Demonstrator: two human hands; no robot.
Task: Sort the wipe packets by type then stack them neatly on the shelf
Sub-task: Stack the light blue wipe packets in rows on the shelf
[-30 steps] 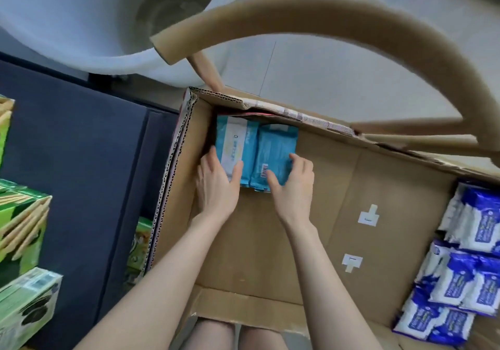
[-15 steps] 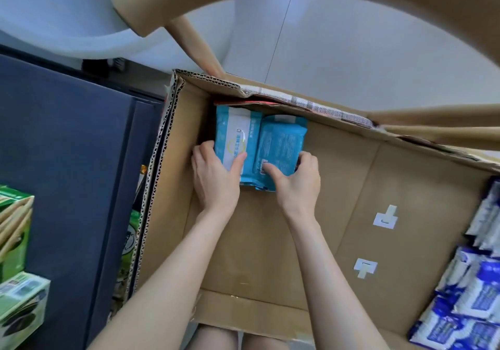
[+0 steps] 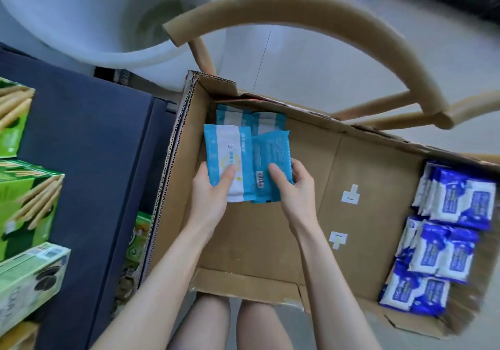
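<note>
Fingers [image 3: 301, 167] of right hand [image 3: 296, 190] wrapped round teal plastic wipe packet [image 3: 272, 157]; left hand [image 3: 209, 190] gripping light-blue-and-white wipe packet [image 3: 226, 155], thumb across its face. Held side by side, edges overlapping, upper centre of frame, over open brown cardboard box [image 3: 257, 236]. More light-blue packets [image 3: 243, 118] below in box's far left corner; dark-blue-and-white packets [image 3: 446, 214] stacked at frame right.

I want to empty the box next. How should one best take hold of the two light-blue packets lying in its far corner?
Pinch their near ends, coming from above on the near side. The two packets lie side by side against the box's far and left walls, closing those sides.
</note>
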